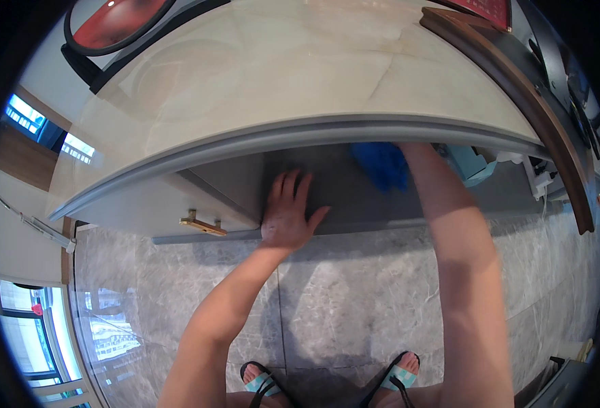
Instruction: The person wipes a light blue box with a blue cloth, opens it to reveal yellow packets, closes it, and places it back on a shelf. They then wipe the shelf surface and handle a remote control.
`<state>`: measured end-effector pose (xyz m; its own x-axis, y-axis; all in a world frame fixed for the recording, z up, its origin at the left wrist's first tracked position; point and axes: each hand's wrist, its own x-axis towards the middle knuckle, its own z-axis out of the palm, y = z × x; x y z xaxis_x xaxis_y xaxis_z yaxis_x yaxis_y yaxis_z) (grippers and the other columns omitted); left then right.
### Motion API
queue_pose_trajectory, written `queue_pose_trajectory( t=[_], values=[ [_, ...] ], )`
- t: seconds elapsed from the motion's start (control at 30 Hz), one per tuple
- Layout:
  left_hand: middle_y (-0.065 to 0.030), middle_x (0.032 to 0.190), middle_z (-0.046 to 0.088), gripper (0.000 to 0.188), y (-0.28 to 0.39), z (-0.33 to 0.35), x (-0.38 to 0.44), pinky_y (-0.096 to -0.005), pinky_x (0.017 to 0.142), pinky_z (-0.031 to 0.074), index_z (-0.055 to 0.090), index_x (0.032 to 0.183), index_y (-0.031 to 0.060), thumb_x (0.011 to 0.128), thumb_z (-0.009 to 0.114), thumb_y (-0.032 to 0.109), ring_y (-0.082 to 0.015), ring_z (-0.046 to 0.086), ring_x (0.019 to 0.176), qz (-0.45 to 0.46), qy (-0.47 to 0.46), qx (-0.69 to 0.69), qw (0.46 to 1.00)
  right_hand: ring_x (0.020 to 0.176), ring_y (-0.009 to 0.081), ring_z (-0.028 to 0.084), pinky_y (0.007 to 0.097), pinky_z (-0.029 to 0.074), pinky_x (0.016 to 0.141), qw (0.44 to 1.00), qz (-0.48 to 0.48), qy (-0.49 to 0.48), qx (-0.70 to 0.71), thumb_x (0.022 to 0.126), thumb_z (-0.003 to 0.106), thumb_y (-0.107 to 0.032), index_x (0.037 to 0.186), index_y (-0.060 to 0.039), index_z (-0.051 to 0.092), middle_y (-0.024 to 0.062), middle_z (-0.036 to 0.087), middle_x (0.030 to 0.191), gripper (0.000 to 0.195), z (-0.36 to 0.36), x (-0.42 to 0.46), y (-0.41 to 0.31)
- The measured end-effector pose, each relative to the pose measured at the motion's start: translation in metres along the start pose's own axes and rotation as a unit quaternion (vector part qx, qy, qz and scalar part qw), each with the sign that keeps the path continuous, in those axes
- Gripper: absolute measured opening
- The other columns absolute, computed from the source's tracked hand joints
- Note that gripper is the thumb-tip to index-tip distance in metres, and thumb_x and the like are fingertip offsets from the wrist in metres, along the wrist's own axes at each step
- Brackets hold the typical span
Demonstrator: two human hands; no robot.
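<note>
My left hand (288, 209) rests palm down on the grey floor board (330, 204) of a low compartment under the tabletop, thumb apart and nothing held. My right forearm (455, 229) reaches in beneath the tabletop edge (330, 126), which hides the right hand. Beside that wrist, on its left, a crumpled blue cloth or bag (381, 166) hangs or lies in the compartment. Whether the right hand grips it cannot be seen.
Left of the opening is a grey panel with a brass-coloured handle (203, 224). A light-blue box (465, 160) and a white power strip (538, 176) sit at right. A brown wooden rim (524, 92) curves above them. Grey tiles (351, 296) cover the floor.
</note>
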<state>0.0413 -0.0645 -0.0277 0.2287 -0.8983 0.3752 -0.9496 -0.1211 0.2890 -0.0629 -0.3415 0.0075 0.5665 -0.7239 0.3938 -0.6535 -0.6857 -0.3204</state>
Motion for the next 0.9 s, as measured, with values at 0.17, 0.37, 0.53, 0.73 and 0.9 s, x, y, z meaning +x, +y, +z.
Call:
queue_pose_trajectory(
  t=[0.17,0.37,0.53,0.73,0.9],
  values=[
    [-0.0191,0.134,0.037,0.064,-0.002,0.000,-0.001,-0.0474,0.103,0.031,0.042,0.131,0.0015,0.082,0.063,0.037,-0.0408,0.032,0.124,0.002,0.005,0.015,1.000,0.113,0.0308,0.052,0.0373,0.043,0.095,1.000,-0.006,0.027,-0.011,0.083,0.060,-0.031,0.133,-0.0060,0.043,0.0189,0.051,0.124,0.059,0.019,0.004,-0.007],
    [-0.0189,0.133,0.039,0.060,0.003,0.002,0.000,-0.0467,0.104,0.031,0.044,0.129,0.0010,0.082,0.064,0.031,-0.0399,0.032,0.124,-0.003,0.000,0.000,1.000,0.110,0.0324,0.054,0.0386,0.046,0.092,0.997,-0.035,0.066,-0.004,0.083,0.058,-0.029,0.133,-0.0077,0.044,0.0191,0.053,0.120,0.056,0.038,0.004,-0.004],
    [-0.0189,0.131,0.041,0.055,-0.010,-0.003,-0.005,-0.0463,0.103,0.031,0.045,0.128,0.0008,0.082,0.064,0.026,-0.0393,0.034,0.123,0.009,0.016,0.002,1.000,0.102,0.0341,0.057,0.0396,0.048,0.086,0.984,-0.010,-0.025,0.177,0.080,0.059,-0.024,0.133,-0.0089,0.043,0.0180,0.058,0.107,0.057,-0.002,-0.046,-0.034],
    [-0.0161,0.129,0.044,0.050,-0.002,-0.002,-0.004,-0.0444,0.103,0.033,0.049,0.125,0.0030,0.082,0.065,0.021,-0.0371,0.037,0.121,0.006,0.049,-0.025,0.998,0.079,0.0313,0.063,0.0398,0.051,0.072,0.975,0.105,-0.014,0.194,0.073,0.066,-0.014,0.143,-0.0146,0.028,0.0104,0.063,0.088,0.079,-0.126,-0.165,0.001],
    [-0.0161,0.124,0.049,0.046,0.003,0.000,-0.004,-0.0443,0.100,0.036,0.052,0.121,0.0036,0.081,0.066,0.020,-0.0370,0.041,0.118,0.005,0.118,-0.082,0.990,0.075,0.0314,0.064,0.0410,0.051,0.068,0.980,0.197,-0.027,0.025,0.076,0.070,-0.017,0.140,-0.0190,0.031,0.0120,0.064,0.077,0.075,-0.150,-0.153,0.070]
  ],
)
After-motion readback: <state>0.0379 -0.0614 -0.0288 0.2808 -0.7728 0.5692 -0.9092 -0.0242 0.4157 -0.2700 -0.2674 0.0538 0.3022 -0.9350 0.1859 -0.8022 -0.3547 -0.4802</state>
